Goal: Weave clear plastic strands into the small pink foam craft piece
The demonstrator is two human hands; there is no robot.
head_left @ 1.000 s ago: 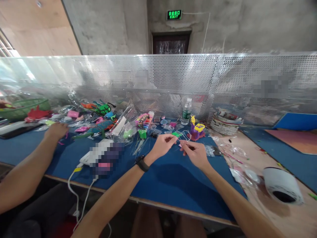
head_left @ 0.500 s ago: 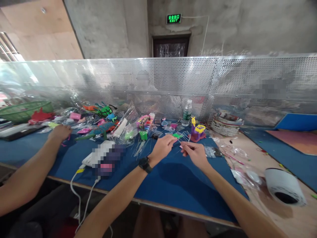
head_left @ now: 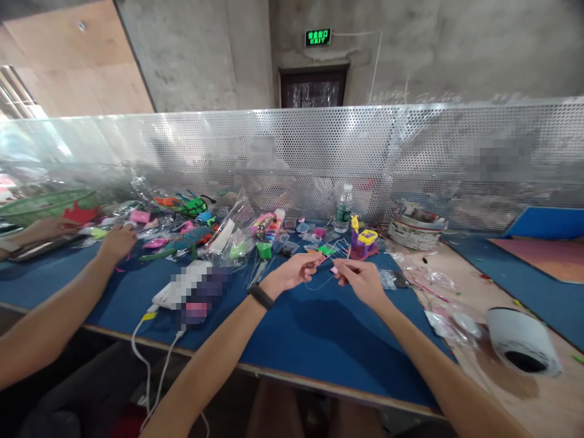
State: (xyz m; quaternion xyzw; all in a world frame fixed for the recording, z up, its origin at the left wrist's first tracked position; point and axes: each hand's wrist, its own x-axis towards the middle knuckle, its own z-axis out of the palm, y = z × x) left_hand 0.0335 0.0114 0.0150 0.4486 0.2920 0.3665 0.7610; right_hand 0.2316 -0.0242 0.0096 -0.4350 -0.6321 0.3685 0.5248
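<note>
Here, seen from a head-worn camera, a person sits at a long table covered with a blue mat (head_left: pixel 319 340). Both forearms reach forward and meet near the middle of the mat. The left hand (head_left: pixel 292 272) wears a dark wristband (head_left: pixel 261 296) and has its fingertips pinched together on one end of a thin wire (head_left: pixel 319 285). The right hand (head_left: pixel 360 281) pinches the other end, just beside a small pink bead (head_left: pixel 334 269) at its fingertips. The wire sags in a loose loop between the two hands, just above the mat. It is too thin to make out whether the bead is threaded on it.

Just beyond the hands stands a small purple and yellow toy (head_left: pixel 364 241), and behind it a clear water bottle (head_left: pixel 344 208) stands upright against a perforated metal screen (head_left: pixel 410 158) that runs along the far edge of the table. To the left of the hands lies a spread of clear plastic bags and bright craft pieces (head_left: pixel 219 234), with a bundle of thin wires (head_left: pixel 258 271) beside them. A white charger block (head_left: pixel 176 286), partly blurred, sits nearer the table's front edge with its cables hanging over.

At far left, another person's hand (head_left: pixel 117 242) rests on the mat among the craft pieces, with a green basket (head_left: pixel 41 205) further back. At right, a roll of white tape (head_left: pixel 522 348) lies on its side on bare wood, and a round woven tray (head_left: pixel 417 228) sits near the screen.
</note>
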